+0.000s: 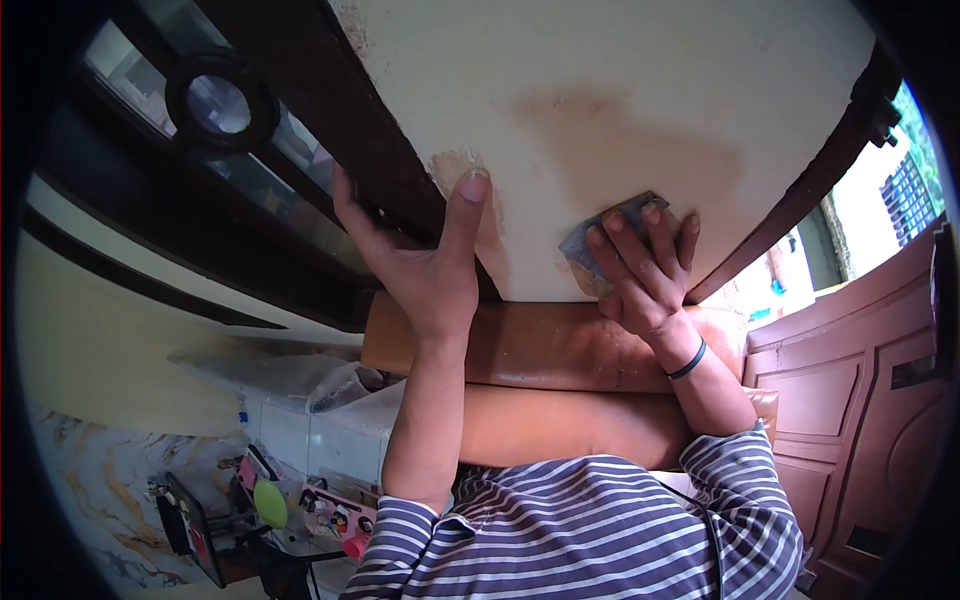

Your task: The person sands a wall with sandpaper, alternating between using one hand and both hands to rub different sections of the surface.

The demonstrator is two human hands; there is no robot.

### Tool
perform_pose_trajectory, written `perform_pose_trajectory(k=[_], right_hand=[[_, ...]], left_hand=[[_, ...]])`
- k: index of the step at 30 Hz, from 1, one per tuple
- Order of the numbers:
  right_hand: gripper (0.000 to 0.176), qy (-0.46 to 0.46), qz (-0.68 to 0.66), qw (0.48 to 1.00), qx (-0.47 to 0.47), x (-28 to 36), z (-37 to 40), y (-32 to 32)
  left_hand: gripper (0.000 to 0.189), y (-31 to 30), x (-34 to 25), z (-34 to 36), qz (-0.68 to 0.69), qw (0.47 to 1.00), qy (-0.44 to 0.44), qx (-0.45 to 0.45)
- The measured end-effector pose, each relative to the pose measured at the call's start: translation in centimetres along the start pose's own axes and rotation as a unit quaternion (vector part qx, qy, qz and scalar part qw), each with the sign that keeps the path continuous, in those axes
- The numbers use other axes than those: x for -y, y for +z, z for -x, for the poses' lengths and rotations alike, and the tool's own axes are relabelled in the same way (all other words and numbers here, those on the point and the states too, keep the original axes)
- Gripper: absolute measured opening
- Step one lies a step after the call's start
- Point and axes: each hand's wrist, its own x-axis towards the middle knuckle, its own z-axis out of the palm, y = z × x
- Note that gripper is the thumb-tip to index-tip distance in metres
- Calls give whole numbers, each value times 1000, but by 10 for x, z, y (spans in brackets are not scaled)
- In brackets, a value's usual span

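A folded grey sheet of sandpaper (606, 237) lies flat against the cream wall (690, 70). My right hand (645, 270) presses it there, the fingers laid over the sheet. On the wall above is a damp-looking brown patch (620, 135). My left hand (425, 265) rests at the edge of the dark wooden window frame (365, 130), thumb and fingers spread wide. Its thumb reaches onto the wall beside a rough, chipped patch (458, 165). The other fingers lie on the frame, partly hidden behind the hand.
Two stacked brown padded cushions (560, 420) stand between my body and the wall. A pinkish panelled door (850, 400) is at the right, beside a bright opening. Lower left, a cluttered stand (290, 510) holds small items. Plastic sheeting (270, 375) lies nearby.
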Motion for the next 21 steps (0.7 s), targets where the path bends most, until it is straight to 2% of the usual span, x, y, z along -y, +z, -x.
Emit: perform_pose_trajectory(k=[12, 15, 18, 21], right_hand=[[44, -9, 4, 1000, -3, -1, 1, 2], [44, -11, 2, 1000, -12, -1, 1, 2], [43, -13, 6, 1000, -12, -1, 2, 3], [44, -13, 2, 1000, -13, -1, 3, 3]], left_hand=[[85, -3, -3, -4, 31, 999, -24, -5], [75, -4, 0, 0, 22, 1000, 2, -9], [74, -2, -3, -5, 19, 999, -24, -25], [80, -7, 4, -2, 13, 999, -15, -26]])
